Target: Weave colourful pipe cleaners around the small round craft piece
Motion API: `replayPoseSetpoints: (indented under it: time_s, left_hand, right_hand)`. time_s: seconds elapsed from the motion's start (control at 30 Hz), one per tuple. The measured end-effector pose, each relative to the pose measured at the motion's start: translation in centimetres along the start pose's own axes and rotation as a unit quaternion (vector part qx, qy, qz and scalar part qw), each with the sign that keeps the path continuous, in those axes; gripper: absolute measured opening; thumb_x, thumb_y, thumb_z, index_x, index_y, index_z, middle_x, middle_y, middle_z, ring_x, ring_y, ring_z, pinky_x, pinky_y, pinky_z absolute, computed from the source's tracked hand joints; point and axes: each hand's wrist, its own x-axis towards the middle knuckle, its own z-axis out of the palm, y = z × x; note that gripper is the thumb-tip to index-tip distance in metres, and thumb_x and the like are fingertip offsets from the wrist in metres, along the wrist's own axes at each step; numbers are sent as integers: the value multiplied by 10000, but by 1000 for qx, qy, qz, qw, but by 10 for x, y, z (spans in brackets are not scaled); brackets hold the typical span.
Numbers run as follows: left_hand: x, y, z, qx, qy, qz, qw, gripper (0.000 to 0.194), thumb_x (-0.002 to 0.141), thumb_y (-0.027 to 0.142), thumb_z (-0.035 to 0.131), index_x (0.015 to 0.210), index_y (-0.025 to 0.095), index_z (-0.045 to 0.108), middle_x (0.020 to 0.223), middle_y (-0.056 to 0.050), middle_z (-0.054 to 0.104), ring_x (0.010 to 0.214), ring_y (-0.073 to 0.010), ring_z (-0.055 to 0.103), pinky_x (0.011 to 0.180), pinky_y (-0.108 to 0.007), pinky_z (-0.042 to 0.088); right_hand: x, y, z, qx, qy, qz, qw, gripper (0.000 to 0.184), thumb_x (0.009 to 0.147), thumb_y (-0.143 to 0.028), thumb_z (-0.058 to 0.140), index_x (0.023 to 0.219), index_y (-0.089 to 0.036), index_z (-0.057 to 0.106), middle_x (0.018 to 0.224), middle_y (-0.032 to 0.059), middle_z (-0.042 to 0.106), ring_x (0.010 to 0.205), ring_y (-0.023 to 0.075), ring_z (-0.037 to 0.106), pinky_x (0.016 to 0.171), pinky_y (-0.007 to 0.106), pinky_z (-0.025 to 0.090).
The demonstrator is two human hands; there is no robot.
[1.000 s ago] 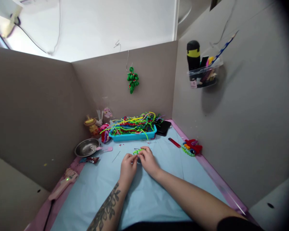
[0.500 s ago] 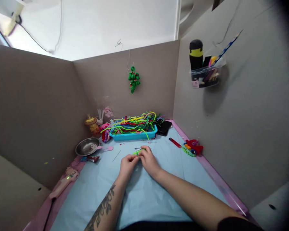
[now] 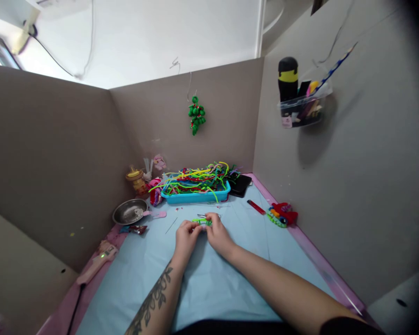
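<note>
My left hand and my right hand meet over the light blue paper sheet, fingers pinched together on a small green pipe cleaner piece. A thin dark metal tool or wire shows just above the right fingers; I cannot tell whether it is held. Behind the hands stands a blue tray heaped with several coloured pipe cleaners.
A steel bowl and pink spoon lie at the left, a pink glue gun nearer. A red cutter, a red-green pipe cleaner figure and a black phone lie right. Grey partitions enclose the desk; a green ornament hangs behind.
Both hands stay pinched on the green piece, with small finger shifts. The view has drifted slightly to the left.
</note>
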Motion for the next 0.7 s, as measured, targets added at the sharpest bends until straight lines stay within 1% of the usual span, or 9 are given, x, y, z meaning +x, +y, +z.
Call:
replayPoseSetpoints:
  time_s: [0.17, 0.33, 0.47, 0.6, 0.7]
  left_hand:
    - [-1, -2, 1, 24, -4, 24, 999, 177, 754, 312, 590, 728, 173, 696, 680, -21, 560, 630, -149, 513, 610, -266, 387]
    - [-2, -2, 2, 31, -15, 58, 998, 163, 779, 276, 562, 692, 169, 649, 680, -14, 529, 639, -145, 498, 622, -267, 378]
    - [-2, 0, 2, 26, -33, 79, 996, 140, 786, 244, 551, 691, 171, 623, 705, -13, 523, 658, -141, 494, 633, -263, 383]
    - [-3, 0, 4, 14, -52, 88, 995, 102, 770, 210, 555, 690, 181, 611, 724, -10, 522, 680, -141, 499, 646, -259, 388]
    - [-2, -2, 3, 6, -40, 77, 996, 111, 777, 225, 547, 689, 183, 600, 725, -11, 521, 684, -146, 495, 657, -268, 384]
  right_hand:
    - [1, 1, 0, -4, -4, 13, 1000, 318, 695, -38, 410, 961, -211, 396, 1042, 89, 500, 1033, 224, 498, 905, 422, 431]
    - [2, 3, -2, 6, -3, 26, 1000, 299, 700, -40, 412, 941, -215, 393, 1033, 85, 511, 1013, 222, 514, 899, 418, 440]
    - [2, 5, 0, 23, -1, 41, 999, 306, 677, -36, 422, 924, -216, 409, 1025, 75, 527, 1000, 221, 527, 872, 413, 458]
    - [3, 5, 1, 37, 2, 30, 999, 337, 660, -27, 419, 940, -213, 441, 1019, 59, 539, 1003, 208, 528, 895, 412, 444]
    - [5, 0, -3, 34, 2, 10, 999, 411, 660, -16, 409, 1023, -206, 441, 1054, 76, 520, 1007, 206, 527, 887, 405, 453]
